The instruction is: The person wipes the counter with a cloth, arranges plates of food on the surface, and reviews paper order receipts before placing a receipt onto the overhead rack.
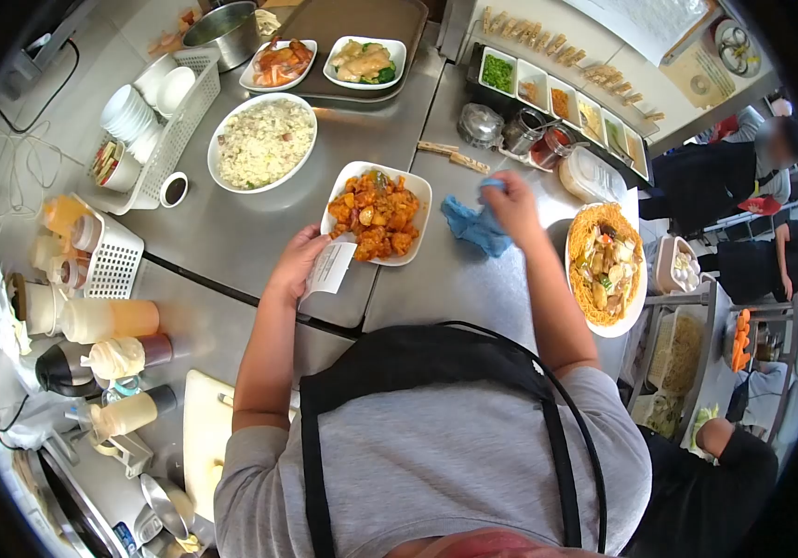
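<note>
At the middle of the steel counter (pixel 232 242), close to the seam between its two sheets, sits a white rectangular plate (pixel 377 214) of orange glazed pieces. The left hand (pixel 297 265) grips its near-left corner, fingers pinched on a paper slip (pixel 330 268) held against the rim; any printing on the slip is too small to read. Just right of the plate, the right hand (pixel 513 206) is closed on a blue cloth (pixel 475 226) lying on the bare steel, where some free room remains. Beyond the plate stands a round bowl of fried rice (pixel 263 142); to the right, a noodle nest dish (pixel 606 268) sits near the counter's right edge. A tray of condiment tubs (pixel 562 100) lines the far right edge, and squeeze bottles (pixel 106 319) crowd the left edge.
</note>
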A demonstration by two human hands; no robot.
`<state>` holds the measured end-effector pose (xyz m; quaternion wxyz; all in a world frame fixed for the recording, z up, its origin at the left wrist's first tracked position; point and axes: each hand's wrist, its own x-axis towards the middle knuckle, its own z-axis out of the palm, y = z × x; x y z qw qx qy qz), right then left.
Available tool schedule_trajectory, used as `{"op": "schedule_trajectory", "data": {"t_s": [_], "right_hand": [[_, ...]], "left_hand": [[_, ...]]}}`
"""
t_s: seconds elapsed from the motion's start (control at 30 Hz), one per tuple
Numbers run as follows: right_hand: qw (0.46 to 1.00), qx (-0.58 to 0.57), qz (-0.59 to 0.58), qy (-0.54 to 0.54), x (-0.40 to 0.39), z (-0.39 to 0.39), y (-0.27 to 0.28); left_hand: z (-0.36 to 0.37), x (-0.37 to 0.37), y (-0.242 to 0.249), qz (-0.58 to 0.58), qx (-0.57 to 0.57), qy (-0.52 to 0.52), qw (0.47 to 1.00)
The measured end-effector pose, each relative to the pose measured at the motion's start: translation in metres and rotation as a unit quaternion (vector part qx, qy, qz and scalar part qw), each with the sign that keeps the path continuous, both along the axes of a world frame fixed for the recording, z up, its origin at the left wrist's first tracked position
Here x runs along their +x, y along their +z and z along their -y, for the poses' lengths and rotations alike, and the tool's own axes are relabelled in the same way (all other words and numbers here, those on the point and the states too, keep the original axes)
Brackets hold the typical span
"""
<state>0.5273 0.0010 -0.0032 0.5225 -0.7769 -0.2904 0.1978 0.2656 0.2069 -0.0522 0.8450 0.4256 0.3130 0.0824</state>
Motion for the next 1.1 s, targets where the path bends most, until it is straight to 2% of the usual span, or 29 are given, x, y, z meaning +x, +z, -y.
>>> {"op": "schedule_trajectory", "data": {"t_s": [0.03,0.13,0.23,0.33,0.43,0.53,0.63,0.93,1.1], "right_hand": [[0.993,-0.065,0.095,0.001,-0.011,-0.016,-0.007],[0.940,-0.029,0.335,0.060,-0.030,-0.045,-0.026],[0.920,-0.019,0.377,0.104,-0.032,-0.050,-0.036],[0.903,-0.022,0.397,0.160,-0.042,-0.032,-0.036],[0.976,0.006,0.172,0.133,-0.040,-0.022,-0.040],[0.996,-0.009,0.089,0.010,-0.038,-0.028,-0.032],[0.989,0.011,0.147,0.025,-0.047,-0.039,-0.050],[0.981,0.032,0.177,0.071,-0.078,-0.017,-0.050],[0.955,-0.046,0.270,0.117,-0.089,-0.012,-0.033]], "left_hand": [[-0.001,-0.001,0.000,0.003,-0.002,-0.005,1.000],[0.000,-0.001,0.002,0.010,-0.009,-0.004,1.000],[0.001,0.000,0.006,-0.007,-0.009,0.000,1.000],[0.003,0.000,0.001,-0.004,-0.018,0.018,1.000],[0.001,0.000,-0.004,-0.004,-0.008,0.010,1.000],[0.001,-0.001,-0.005,-0.003,-0.006,0.012,1.000],[0.004,-0.001,-0.007,0.015,-0.021,0.013,1.000],[0.026,0.003,0.000,0.010,-0.035,0.091,0.995],[0.030,0.005,-0.018,0.019,-0.014,0.117,0.993]]}}
